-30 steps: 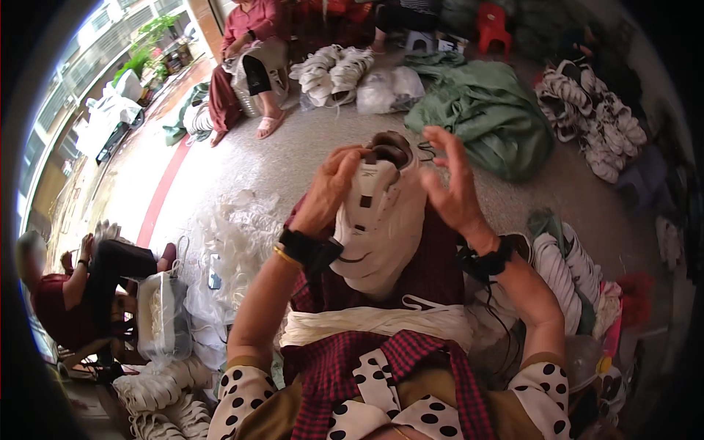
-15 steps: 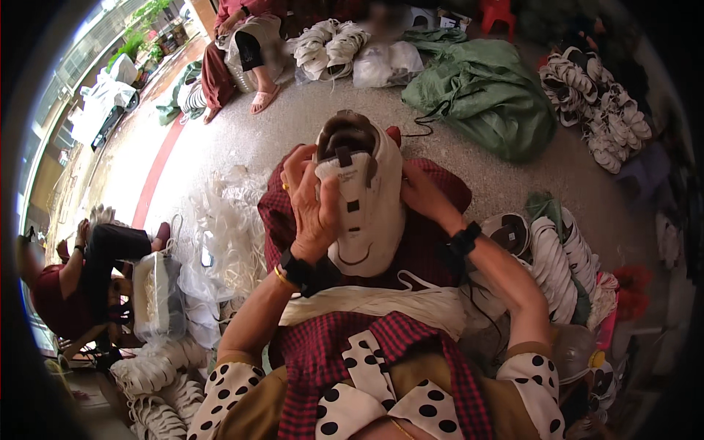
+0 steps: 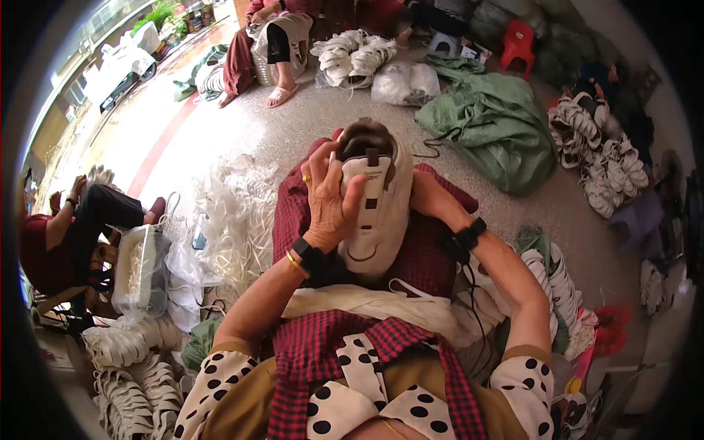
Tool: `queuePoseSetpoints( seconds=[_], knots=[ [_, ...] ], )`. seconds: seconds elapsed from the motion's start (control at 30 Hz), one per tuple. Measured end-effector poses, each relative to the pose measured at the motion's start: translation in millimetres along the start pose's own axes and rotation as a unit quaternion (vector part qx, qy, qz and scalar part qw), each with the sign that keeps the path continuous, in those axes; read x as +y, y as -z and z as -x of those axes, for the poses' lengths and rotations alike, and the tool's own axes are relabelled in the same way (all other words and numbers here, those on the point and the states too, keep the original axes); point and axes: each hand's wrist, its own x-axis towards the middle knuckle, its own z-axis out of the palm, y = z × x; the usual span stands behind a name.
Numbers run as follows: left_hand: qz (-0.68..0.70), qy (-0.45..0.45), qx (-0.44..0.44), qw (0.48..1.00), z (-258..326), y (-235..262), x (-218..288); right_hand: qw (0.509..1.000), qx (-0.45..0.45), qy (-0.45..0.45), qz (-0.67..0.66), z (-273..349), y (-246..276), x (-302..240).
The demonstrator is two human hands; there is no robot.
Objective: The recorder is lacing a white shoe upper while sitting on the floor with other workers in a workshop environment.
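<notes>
White shoe [image 3: 375, 213] in the middle of the frame, with a hand on each side.

Its brown opening [image 3: 364, 135] is at the top and its toe at the bottom, over dark red checked cloth [image 3: 287, 238]. The left hand [image 3: 330, 205] has its fingers spread by the left edge and its thumb over the front; I cannot tell if they pinch. The right hand [image 3: 431, 199] has its fingers hidden behind the right side, so I cannot tell if they grip. The shoe looks light, soft round the opening, likely stiffer underneath, not very slippery or easy to break. Both lower sides should be good to hold.
</notes>
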Motion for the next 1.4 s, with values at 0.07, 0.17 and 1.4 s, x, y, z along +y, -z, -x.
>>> queuePoseSetpoints(
  seconds=[0.07,0.17,1.4],
  knots=[
    [0.033,0.015,0.019,0.999,7,-4,-12,0.992,0.12,-0.029,0.023,-5,28,-11],
    [0.015,0.005,-0.017,1.0,-3,1,7,0.976,0.212,0.003,-0.046,2,70,-77],
    [0.046,-0.102,-0.097,0.989,-47,7,-26,0.973,0.166,0.151,-0.055,11,24,-89]
  ],
)
